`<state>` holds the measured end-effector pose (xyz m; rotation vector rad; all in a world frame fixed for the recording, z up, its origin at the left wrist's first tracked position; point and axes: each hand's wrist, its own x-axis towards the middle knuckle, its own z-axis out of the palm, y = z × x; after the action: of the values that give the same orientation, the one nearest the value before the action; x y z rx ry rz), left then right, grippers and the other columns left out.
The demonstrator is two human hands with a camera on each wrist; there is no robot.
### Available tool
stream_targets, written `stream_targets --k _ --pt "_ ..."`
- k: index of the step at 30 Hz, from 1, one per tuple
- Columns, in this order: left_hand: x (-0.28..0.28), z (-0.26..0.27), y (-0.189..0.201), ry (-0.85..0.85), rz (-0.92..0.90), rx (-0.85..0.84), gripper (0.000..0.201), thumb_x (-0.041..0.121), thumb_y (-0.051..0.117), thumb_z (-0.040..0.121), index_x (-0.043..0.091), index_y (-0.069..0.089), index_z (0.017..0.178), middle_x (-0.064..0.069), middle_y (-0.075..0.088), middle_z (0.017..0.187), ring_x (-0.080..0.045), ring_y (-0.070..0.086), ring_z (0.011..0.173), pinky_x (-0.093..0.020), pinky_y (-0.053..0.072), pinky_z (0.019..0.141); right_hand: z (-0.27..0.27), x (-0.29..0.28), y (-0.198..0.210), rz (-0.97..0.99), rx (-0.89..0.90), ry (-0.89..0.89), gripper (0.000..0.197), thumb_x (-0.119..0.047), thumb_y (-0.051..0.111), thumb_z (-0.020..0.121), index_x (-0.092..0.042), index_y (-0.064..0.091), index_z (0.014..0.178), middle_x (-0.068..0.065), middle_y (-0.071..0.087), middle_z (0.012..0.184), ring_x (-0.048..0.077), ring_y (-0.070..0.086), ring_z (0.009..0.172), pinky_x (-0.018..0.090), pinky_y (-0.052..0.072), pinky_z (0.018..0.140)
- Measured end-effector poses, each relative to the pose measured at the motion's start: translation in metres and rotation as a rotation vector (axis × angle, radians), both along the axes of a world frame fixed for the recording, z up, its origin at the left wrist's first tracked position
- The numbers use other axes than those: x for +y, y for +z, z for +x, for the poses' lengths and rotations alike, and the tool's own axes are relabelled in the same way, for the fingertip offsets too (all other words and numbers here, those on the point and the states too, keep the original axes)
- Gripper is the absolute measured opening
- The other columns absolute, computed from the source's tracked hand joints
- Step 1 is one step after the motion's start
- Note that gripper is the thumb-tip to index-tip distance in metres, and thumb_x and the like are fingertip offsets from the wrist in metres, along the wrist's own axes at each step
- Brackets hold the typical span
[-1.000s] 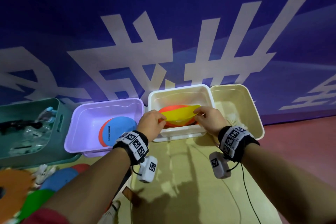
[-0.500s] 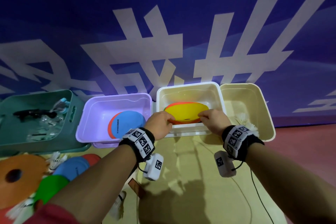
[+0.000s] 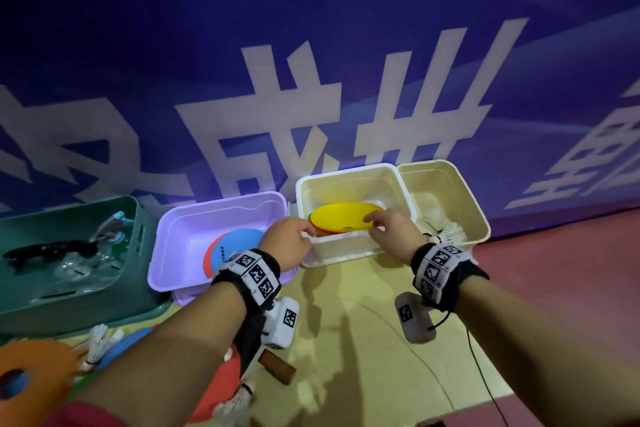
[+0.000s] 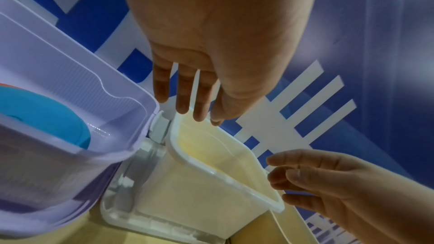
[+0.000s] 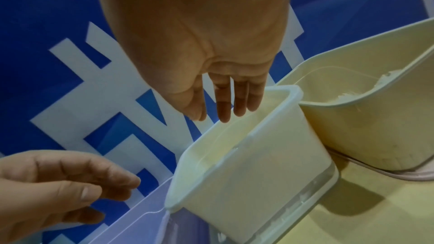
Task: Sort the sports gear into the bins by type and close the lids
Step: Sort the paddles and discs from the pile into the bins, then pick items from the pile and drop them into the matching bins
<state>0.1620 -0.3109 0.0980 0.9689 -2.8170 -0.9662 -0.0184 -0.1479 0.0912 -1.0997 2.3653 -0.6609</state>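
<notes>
A stack of flat discs with a yellow disc [image 3: 343, 218] on top lies inside the white bin [image 3: 346, 172]. My left hand [image 3: 287, 239] hovers over the bin's near left corner; in the left wrist view its fingers [image 4: 183, 99] hang straight and hold nothing. My right hand [image 3: 384, 227] is over the near right rim, fingertips by the yellow disc's edge. In the right wrist view its fingers [image 5: 224, 110] are straight and empty. The purple bin [image 3: 180, 218] to the left holds a blue disc [image 3: 235, 243] on an orange one.
A green bin [image 3: 69, 302] with dark and clear gear stands far left. A beige bin [image 3: 460, 191] with shuttlecocks [image 3: 446, 232] stands right of the white one. Loose discs [image 3: 38, 360], shuttlecocks [image 3: 97, 340] and a brown block [image 3: 277, 366] lie on the floor at lower left. All bins are open-topped.
Both hands held the yellow-topped disc stack at its two edges over the white bin. The stack now lies lower in the bin, and both hands have let go and opened.
</notes>
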Motion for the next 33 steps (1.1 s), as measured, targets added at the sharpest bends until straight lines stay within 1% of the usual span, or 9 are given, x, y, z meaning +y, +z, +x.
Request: stream_targets --k 3,5,11,15,19,23,27,29,33 --pt "-0.008 0.035 0.01 -0.03 -0.011 0.041 0.023 0.012 0.057 0.088 0.02 0.071 0.103 0.0 0.066 0.113 -0.021 0.061 0.104 -0.029 0.046 0.092 0.043 0.0 0.013 0.002 0.019 -0.029 0.03 -0.017 0.054 0.092 -0.021 0.064 0.12 0.002 0.06 0.112 0.022 0.058 0.102 0.029 0.045 0.083" --pt "-0.016 0.067 0.014 -0.036 -0.022 0.047 0.024 0.012 0.056 0.087 0.02 0.071 0.104 0.0 0.066 0.115 -0.021 0.06 0.105 -0.028 0.046 0.091 0.078 -0.003 0.019 0.011 0.023 -0.039 0.03 -0.019 0.054 0.092 -0.022 0.063 0.121 0.0 0.059 0.11 0.022 0.058 0.103 0.033 0.047 0.087" --pt "-0.033 0.162 0.009 0.009 -0.021 0.042 0.026 0.009 0.055 0.086 0.017 0.072 0.103 -0.003 0.065 0.109 -0.024 0.061 0.095 -0.028 0.048 0.086 0.168 -0.02 0.018 -0.021 0.054 -0.036 0.031 -0.016 0.059 0.089 -0.018 0.065 0.119 0.005 0.065 0.111 0.022 0.059 0.105 0.029 0.044 0.089" --pt "-0.044 0.213 0.0 0.051 0.013 0.002 0.025 0.008 0.054 0.086 0.015 0.072 0.101 -0.005 0.067 0.111 -0.025 0.06 0.105 -0.027 0.046 0.09 0.217 -0.025 0.003 0.01 -0.018 -0.037 0.033 -0.016 0.058 0.089 -0.021 0.064 0.12 0.004 0.064 0.11 0.022 0.06 0.103 0.028 0.044 0.089" --pt "-0.05 0.25 -0.017 0.116 0.052 -0.002 0.024 0.007 0.056 0.082 0.019 0.072 0.095 -0.004 0.069 0.11 -0.025 0.062 0.104 -0.029 0.048 0.09 0.251 -0.031 -0.015 0.063 -0.058 -0.016 0.031 -0.016 0.059 0.089 -0.02 0.064 0.12 0.003 0.063 0.109 0.021 0.059 0.101 0.025 0.042 0.087" --pt "-0.048 0.284 -0.042 0.157 0.058 -0.062 0.025 0.009 0.056 0.082 0.019 0.074 0.097 -0.002 0.071 0.106 -0.024 0.063 0.101 -0.031 0.049 0.089 0.281 -0.042 -0.036 0.156 -0.098 0.041 0.034 -0.015 0.057 0.087 -0.019 0.064 0.12 0.002 0.063 0.105 0.02 0.057 0.098 0.024 0.041 0.083" --pt "-0.046 0.306 -0.072 0.185 0.116 -0.083 0.022 0.012 0.055 0.081 0.022 0.073 0.089 0.002 0.072 0.101 -0.022 0.064 0.098 -0.035 0.051 0.088 0.302 -0.046 -0.063 0.21 -0.098 0.184 0.046 0.003 0.055 0.082 -0.017 0.065 0.122 0.006 0.065 0.116 0.025 0.058 0.109 0.017 0.034 0.083" --pt "-0.042 0.313 -0.083 0.196 0.113 -0.097 0.022 0.011 0.057 0.083 0.022 0.073 0.092 0.001 0.071 0.104 -0.022 0.063 0.1 -0.031 0.049 0.09 0.31 -0.045 -0.078 0.276 -0.095 0.277 0.055 0.011 0.047 0.082 -0.019 0.063 0.125 0.005 0.061 0.124 0.025 0.056 0.115 0.016 0.032 0.084" --pt "-0.038 0.323 -0.101 0.226 0.098 -0.094 0.024 0.008 0.057 0.084 0.016 0.073 0.1 -0.005 0.067 0.11 -0.024 0.061 0.104 -0.029 0.044 0.093 0.321 -0.042 -0.1 0.374 -0.113 0.425 0.063 0.014 0.043 0.082 -0.024 0.059 0.13 0.003 0.046 0.14 0.026 0.049 0.124 0.025 0.038 0.094"
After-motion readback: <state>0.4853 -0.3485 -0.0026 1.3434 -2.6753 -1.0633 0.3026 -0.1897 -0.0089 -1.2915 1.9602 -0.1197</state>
